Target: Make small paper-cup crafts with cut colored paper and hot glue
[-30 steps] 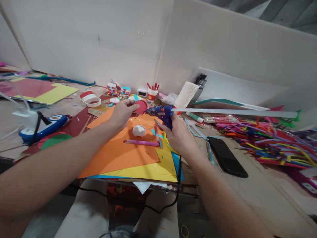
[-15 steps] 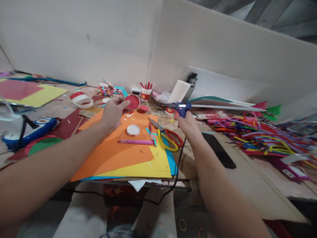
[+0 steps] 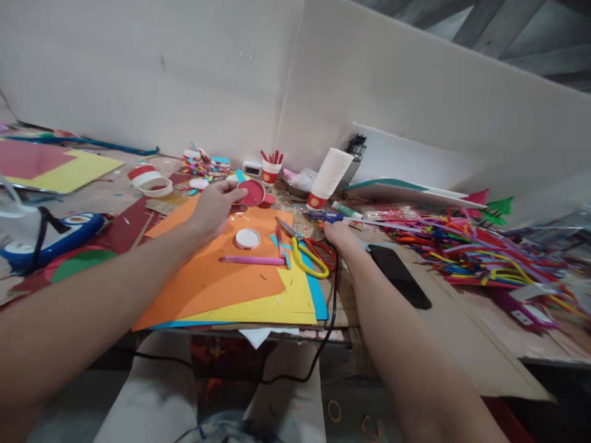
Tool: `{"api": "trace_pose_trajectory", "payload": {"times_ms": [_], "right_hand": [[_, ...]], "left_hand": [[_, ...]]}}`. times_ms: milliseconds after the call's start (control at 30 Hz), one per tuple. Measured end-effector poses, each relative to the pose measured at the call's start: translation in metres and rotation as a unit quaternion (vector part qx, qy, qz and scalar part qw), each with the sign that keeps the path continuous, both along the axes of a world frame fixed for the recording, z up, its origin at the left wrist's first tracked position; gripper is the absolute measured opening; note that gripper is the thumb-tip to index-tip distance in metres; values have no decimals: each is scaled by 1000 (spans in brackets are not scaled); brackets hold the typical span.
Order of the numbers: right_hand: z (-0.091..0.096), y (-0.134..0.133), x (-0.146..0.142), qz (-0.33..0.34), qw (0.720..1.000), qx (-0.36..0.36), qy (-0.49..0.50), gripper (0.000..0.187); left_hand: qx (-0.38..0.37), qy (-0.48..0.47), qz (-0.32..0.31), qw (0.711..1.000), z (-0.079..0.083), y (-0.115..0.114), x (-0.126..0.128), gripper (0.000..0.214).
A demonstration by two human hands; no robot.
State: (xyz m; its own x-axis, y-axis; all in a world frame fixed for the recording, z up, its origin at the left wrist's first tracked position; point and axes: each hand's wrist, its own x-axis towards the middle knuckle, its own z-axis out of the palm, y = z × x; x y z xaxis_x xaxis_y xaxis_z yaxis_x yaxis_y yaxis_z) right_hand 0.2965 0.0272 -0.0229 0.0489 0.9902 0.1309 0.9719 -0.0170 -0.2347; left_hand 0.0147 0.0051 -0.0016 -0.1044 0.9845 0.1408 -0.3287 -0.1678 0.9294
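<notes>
Between the thumb and fingers of my left hand (image 3: 215,209) is a red disc with a pale rim (image 3: 252,193), tilted toward me above the orange paper (image 3: 207,277). My right hand (image 3: 340,237) is wrapped round a blue glue gun (image 3: 331,217), low over the table; a long white glue stick (image 3: 364,220) juts from its back. A black cord (image 3: 333,301) hangs from the gun past the table's edge. Below the hands, a white round cup piece (image 3: 248,238), a pink pen (image 3: 252,260) and yellow-and-red-handled scissors (image 3: 307,258) lie on the stacked paper.
Behind the glue gun leans a stack of paper cups (image 3: 331,175). A cup of red sticks (image 3: 271,169) stands near the wall. To the right are a black phone (image 3: 399,277) and a heap of pipe cleaners (image 3: 480,246). A cut cup ring (image 3: 154,184) lies at left.
My right hand has lowered the glue gun toward the table, uncovering the red cup at the stack's bottom. My left hand has moved the red disc slightly right and down.
</notes>
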Motion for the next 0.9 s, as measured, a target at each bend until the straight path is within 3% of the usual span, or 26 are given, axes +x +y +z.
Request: {"api": "trace_pose_trajectory", "payload": {"times_ms": [67, 133, 233, 300, 333, 400, 500, 700, 900], "right_hand": [[3, -2, 1, -80, 997, -16, -4, 28], [6, -7, -1, -153, 988, -13, -10, 44], [15, -22, -11, -185, 981, 62, -18, 54], [21, -35, -24, -101, 988, 117, 15, 33], [24, -42, -31, -28, 993, 108, 48, 24], [29, -55, -46, 113, 987, 37, 106, 13], [34, -69, -59, 236, 966, -29, 99, 8], [39, -78, -63, 237, 965, -110, -31, 24], [36, -76, -66, 250, 961, -115, -24, 17]], "left_hand": [[0, -2, -8, 1000, 0, 0, 0, 9], [2, -7, -11, 1000, 0, 0, 0, 11], [1, -8, -12, 1000, -1, 0, -1, 11], [2, -7, -13, 1000, -2, 1, -2, 10], [3, -6, -15, 1000, -2, 1, -2, 9], [4, -1, -21, 1000, -3, 2, -3, 6], [10, 4, -29, 1000, -6, 3, -4, 6], [5, 21, -35, 999, -8, 4, -4, 8], [-7, 17, -35, 999, -5, 1, -3, 8]]}}
